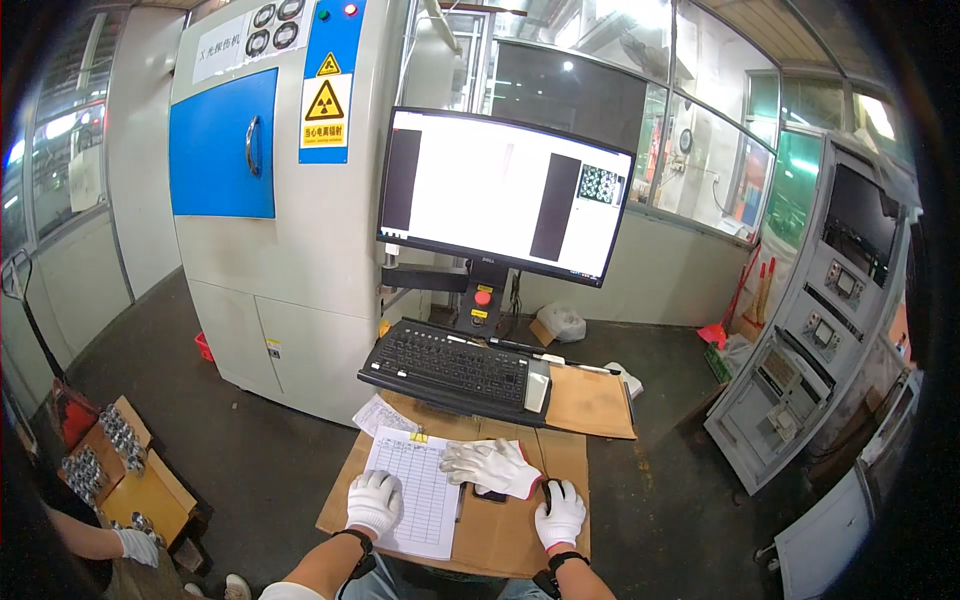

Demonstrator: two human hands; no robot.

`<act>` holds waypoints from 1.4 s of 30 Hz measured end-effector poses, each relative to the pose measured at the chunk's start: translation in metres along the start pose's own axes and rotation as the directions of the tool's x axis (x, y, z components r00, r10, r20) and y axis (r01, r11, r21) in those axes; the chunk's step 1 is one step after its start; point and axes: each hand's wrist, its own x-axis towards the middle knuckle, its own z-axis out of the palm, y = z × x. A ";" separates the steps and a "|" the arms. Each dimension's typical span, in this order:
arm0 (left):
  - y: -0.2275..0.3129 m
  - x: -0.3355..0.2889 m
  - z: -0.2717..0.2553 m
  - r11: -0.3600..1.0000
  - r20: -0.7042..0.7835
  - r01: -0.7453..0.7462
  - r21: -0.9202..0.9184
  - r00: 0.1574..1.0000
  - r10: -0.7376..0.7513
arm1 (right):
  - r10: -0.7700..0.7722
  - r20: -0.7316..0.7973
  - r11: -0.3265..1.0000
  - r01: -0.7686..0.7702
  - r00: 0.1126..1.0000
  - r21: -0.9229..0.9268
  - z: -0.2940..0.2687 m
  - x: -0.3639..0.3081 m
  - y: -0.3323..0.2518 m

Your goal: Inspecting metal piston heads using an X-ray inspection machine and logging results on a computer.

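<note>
My left hand (374, 502), in a white knit glove, rests with fingers curled on the left edge of a printed table sheet (420, 480). Nothing shows in its grip. A yellow clip (418, 437) sits at the sheet's top. My right hand (560, 516), gloved too, wraps over a black computer mouse (547, 489) on the cardboard-covered table (500, 540). Between my hands lies a pair of white gloves (492, 467), partly covering a dark phone-like object (489, 494). Beyond them is a black keyboard (450, 357); the monitor (505, 200) above shows a mostly white picture.
A tall grey cabinet (250, 300) with a blue door (222, 145) stands left of the monitor. At lower left, another person's gloved hand (138, 546) is near boxes holding metal parts (122, 437). A grey instrument rack (800, 330) stands at right. A red button (482, 298) sits below the monitor.
</note>
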 end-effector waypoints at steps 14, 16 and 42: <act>0.003 0.004 -0.004 1.000 -0.012 -0.006 -0.012 1.000 0.006 | -0.005 -0.029 1.000 0.005 1.000 0.006 -0.002 0.000 -0.001; 0.002 0.002 -0.004 1.000 -0.016 -0.003 -0.019 1.000 0.003 | -0.011 -0.028 1.000 0.011 1.000 0.006 -0.003 0.001 -0.002; 0.002 0.001 -0.004 0.999 -0.011 0.004 -0.054 1.000 -0.005 | -0.027 -0.047 1.000 0.027 0.999 -0.009 0.006 -0.002 0.004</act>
